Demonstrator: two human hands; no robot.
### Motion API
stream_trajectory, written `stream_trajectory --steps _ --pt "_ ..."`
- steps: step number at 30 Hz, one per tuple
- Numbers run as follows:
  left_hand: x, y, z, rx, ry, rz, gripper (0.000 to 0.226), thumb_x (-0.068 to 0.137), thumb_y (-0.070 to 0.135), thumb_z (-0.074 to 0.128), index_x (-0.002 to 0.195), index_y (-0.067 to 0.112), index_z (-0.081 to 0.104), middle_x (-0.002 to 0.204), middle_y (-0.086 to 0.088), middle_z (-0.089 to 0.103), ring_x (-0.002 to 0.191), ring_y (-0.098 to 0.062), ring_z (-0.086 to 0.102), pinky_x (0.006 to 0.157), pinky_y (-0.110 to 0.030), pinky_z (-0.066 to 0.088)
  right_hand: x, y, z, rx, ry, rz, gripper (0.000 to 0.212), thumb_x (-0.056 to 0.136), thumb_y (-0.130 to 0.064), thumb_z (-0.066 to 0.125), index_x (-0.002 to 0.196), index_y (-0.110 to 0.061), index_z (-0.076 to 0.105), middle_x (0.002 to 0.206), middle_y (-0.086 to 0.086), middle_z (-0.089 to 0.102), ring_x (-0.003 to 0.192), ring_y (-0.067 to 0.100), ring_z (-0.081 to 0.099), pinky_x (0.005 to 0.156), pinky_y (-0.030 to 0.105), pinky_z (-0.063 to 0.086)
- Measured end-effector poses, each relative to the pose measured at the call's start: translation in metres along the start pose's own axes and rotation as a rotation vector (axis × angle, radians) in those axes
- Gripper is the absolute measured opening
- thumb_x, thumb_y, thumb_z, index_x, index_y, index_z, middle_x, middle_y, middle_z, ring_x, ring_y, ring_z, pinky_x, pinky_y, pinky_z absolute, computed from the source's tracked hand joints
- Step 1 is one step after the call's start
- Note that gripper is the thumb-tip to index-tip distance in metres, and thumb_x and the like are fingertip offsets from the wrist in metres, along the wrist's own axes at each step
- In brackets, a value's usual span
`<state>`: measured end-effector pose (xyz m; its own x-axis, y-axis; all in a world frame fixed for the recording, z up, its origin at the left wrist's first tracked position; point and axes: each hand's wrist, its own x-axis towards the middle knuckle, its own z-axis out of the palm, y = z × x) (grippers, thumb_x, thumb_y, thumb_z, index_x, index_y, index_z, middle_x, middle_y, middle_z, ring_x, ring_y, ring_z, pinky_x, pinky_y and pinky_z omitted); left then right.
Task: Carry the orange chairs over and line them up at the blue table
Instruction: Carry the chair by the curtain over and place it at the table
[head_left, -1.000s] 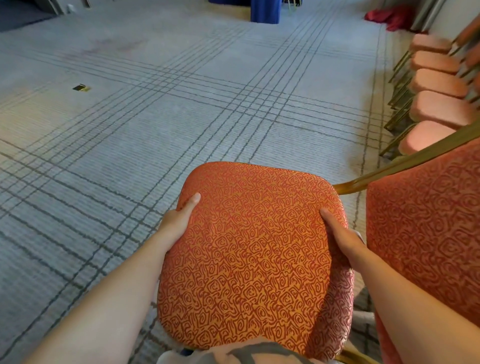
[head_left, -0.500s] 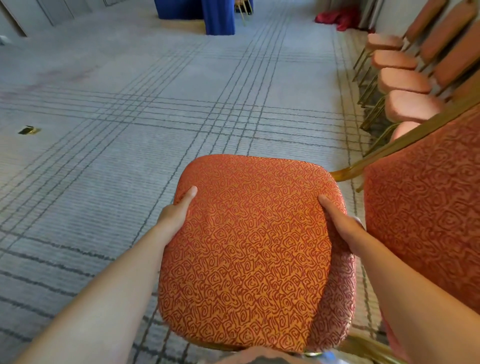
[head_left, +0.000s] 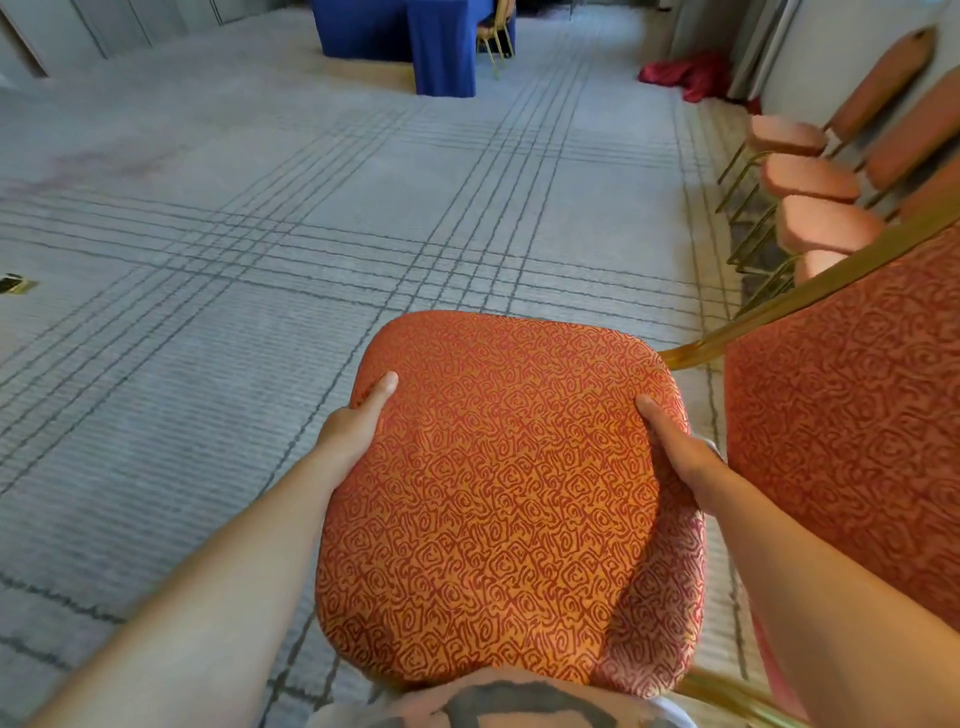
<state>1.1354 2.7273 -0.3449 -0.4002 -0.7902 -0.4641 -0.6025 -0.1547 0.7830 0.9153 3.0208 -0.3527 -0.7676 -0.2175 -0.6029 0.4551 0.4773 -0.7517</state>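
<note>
While the grey lined carpet (head_left: 208, 338) runs from near to far, the orange chair (head_left: 509, 493) in transit sits nearest the camera. Its seat faces up and its backrest (head_left: 852, 426) stands to the right; the legs are hidden, so it is judged to be off the floor.

A row of orange chairs (head_left: 810, 179) waits along the right wall, with at least four seats visible. The blue table (head_left: 395, 36) stands at the far end, well apart from the carried chair. One gold-framed chair (head_left: 493, 31) stands at the table's right side, apparently already placed.

The left hand (head_left: 356, 426) grips the seat's left edge, thumb on top and fingers wrapped beneath, out of sight. The right hand (head_left: 675, 452) grips the right edge likewise. A red cloth (head_left: 685, 78) lies heaped at far right.

Assessment: early stage. This chair has most of the floor to cross before being set down and aligned, and the wall row remains to be moved.
</note>
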Motion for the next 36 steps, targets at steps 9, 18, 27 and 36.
stream_trajectory --steps 9,18,27,36 --pt "0.125 0.097 0.026 0.079 0.042 0.019 0.104 0.066 0.089 0.046 0.124 0.004 0.061 0.126 -0.020 0.061 0.117 -0.032 0.057 0.103 -0.039 0.043 0.122 -0.094 0.031 0.007 0.028 -0.002 0.109 0.052 -0.086 0.067 0.127 -0.007 0.062 0.120 0.014 0.068 0.109 0.029 0.063 0.105 0.041 0.044" --pt "0.307 0.215 0.055 0.084 -0.012 0.075 0.090 0.073 0.082 0.050 0.122 0.007 0.063 0.121 -0.017 0.064 0.114 -0.030 0.059 0.101 -0.037 0.044 0.263 -0.215 0.087 0.019 0.064 0.000 0.118 0.044 -0.095 0.059 0.128 -0.013 0.064 0.129 0.013 0.063 0.118 0.028 0.058 0.102 0.037 0.040" --pt "0.467 0.353 0.101 0.085 -0.052 0.130 0.080 0.083 0.071 0.049 0.129 0.005 0.059 0.130 -0.019 0.059 0.122 -0.032 0.053 0.098 -0.032 0.039 0.391 -0.357 0.099 0.038 0.135 -0.006 0.132 0.021 -0.101 0.054 0.122 -0.017 0.068 0.121 0.009 0.068 0.112 0.027 0.061 0.103 0.038 0.043" --pt "0.600 0.452 0.189 0.074 -0.102 0.058 0.088 0.077 0.077 0.048 0.130 0.007 0.058 0.132 -0.018 0.058 0.121 -0.031 0.053 0.097 -0.034 0.038 0.553 -0.462 0.082 0.015 0.133 0.039 0.092 0.063 -0.083 0.064 0.119 -0.010 0.066 0.104 0.011 0.067 0.099 0.028 0.062 0.098 0.038 0.046"
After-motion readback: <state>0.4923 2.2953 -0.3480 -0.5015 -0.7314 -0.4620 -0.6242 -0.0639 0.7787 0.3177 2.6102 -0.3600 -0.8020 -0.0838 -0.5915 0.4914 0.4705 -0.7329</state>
